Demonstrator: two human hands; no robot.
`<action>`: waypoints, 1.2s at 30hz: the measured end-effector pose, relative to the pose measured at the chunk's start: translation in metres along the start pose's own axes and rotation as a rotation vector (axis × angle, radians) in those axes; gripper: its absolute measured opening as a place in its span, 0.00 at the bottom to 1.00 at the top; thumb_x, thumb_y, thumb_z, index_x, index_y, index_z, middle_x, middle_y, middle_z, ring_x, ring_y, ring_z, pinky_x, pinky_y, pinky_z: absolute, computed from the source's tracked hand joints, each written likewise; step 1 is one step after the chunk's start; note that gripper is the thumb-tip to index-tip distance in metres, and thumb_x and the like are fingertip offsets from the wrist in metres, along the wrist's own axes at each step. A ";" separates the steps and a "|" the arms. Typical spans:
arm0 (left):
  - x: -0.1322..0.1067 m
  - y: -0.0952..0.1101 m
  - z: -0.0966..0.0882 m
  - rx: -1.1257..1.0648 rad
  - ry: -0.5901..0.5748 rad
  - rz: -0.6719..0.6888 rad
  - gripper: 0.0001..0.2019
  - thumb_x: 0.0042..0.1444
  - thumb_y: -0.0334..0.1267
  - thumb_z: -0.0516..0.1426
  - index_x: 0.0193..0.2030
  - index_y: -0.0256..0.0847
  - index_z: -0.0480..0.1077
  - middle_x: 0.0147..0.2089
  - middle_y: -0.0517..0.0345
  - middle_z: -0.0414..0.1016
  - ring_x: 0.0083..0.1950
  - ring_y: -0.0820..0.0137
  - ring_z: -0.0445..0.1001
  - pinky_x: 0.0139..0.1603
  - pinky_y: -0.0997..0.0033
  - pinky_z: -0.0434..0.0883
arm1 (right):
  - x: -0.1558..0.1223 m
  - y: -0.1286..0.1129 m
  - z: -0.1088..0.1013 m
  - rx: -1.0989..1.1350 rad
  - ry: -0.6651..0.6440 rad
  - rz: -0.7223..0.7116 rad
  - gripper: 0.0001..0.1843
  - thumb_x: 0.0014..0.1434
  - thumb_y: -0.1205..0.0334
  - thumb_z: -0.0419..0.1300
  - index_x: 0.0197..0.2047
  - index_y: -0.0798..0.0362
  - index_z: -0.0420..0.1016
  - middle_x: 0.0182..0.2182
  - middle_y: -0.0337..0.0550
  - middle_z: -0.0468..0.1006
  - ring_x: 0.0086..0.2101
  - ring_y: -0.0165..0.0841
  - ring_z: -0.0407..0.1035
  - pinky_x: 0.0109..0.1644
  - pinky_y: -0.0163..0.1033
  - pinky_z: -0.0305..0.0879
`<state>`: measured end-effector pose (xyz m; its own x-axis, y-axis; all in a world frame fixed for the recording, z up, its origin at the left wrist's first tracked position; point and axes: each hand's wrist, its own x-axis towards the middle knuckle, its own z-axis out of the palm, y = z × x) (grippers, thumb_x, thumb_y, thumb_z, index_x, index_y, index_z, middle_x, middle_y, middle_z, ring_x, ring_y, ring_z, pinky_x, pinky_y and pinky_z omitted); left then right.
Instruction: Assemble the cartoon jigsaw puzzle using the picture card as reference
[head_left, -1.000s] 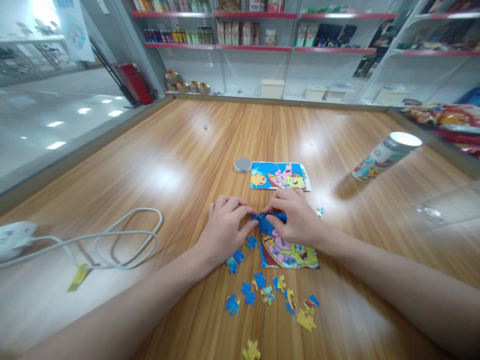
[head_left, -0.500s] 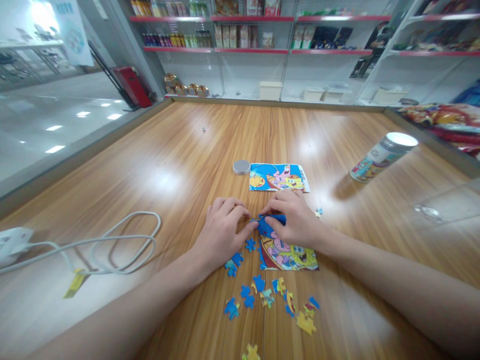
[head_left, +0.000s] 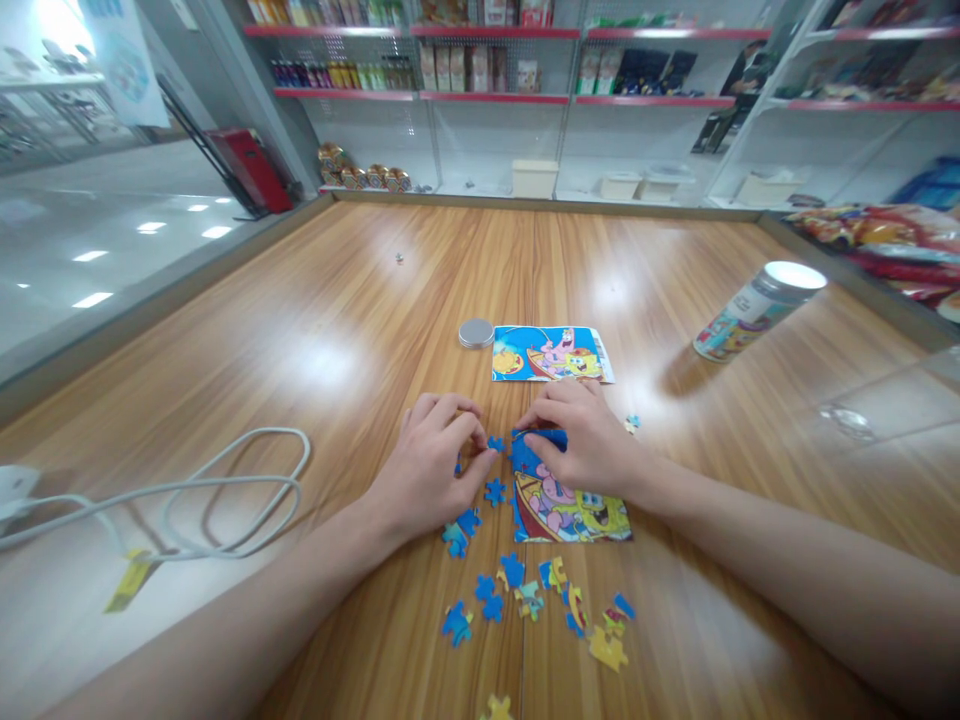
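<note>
A partly assembled jigsaw puzzle (head_left: 555, 505) with cartoon figures lies flat on the table. My right hand (head_left: 585, 440) covers its upper part, thumb on the blue area and fingers curled over the top left edge. Just left of it, my left hand (head_left: 435, 455) has thumb and index finger close together at a small blue puzzle piece (head_left: 496, 443). Another blue piece (head_left: 495, 491) sits below those fingertips. Loose blue pieces (head_left: 461, 530) lie beside the left wrist, one partly hidden under the hand. Beyond both hands is a picture card (head_left: 551, 354) showing the same figures.
Nearer me, several blue and yellow pieces (head_left: 529, 600) are scattered. A round metal lid (head_left: 476, 333) touches the card's left side. To the right stands a printed canister (head_left: 757, 312). A white cable (head_left: 247, 475) loops at left. Stocked shelves (head_left: 495, 98) line the back.
My left hand has drawn slightly left, away from the puzzle's edge, and the small blue piece now shows apart from it. My right hand stays on the puzzle. The view has shifted a little.
</note>
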<state>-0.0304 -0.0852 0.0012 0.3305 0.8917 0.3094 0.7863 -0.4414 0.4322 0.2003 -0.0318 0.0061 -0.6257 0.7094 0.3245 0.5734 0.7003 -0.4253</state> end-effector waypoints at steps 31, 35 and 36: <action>0.077 -0.059 0.013 -0.548 0.382 -0.372 0.07 0.54 0.36 0.59 0.35 0.36 0.77 0.26 0.61 0.71 0.26 0.75 0.64 0.27 0.74 0.58 | -0.005 -0.011 -0.006 -0.005 0.057 -0.096 0.05 0.63 0.63 0.60 0.39 0.50 0.78 0.34 0.40 0.77 0.39 0.37 0.67 0.49 0.47 0.51; 0.083 -0.047 0.013 -0.637 0.327 -0.293 0.07 0.54 0.37 0.58 0.33 0.36 0.75 0.21 0.65 0.62 0.22 0.78 0.55 0.23 0.75 0.50 | -0.009 -0.022 -0.006 -0.024 -0.033 -0.144 0.08 0.65 0.58 0.60 0.43 0.48 0.80 0.34 0.41 0.76 0.38 0.38 0.65 0.47 0.47 0.51; 0.081 -0.045 0.011 -0.638 0.277 -0.257 0.07 0.54 0.36 0.57 0.33 0.36 0.75 0.20 0.67 0.59 0.21 0.78 0.53 0.23 0.75 0.49 | -0.010 -0.025 -0.005 -0.027 -0.060 -0.159 0.09 0.65 0.57 0.60 0.45 0.47 0.80 0.35 0.42 0.76 0.38 0.38 0.65 0.46 0.47 0.51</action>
<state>-0.0334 0.0074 -0.0022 -0.0333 0.9538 0.2985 0.3371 -0.2704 0.9018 0.1949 -0.0563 0.0177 -0.7397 0.5841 0.3341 0.4784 0.8056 -0.3495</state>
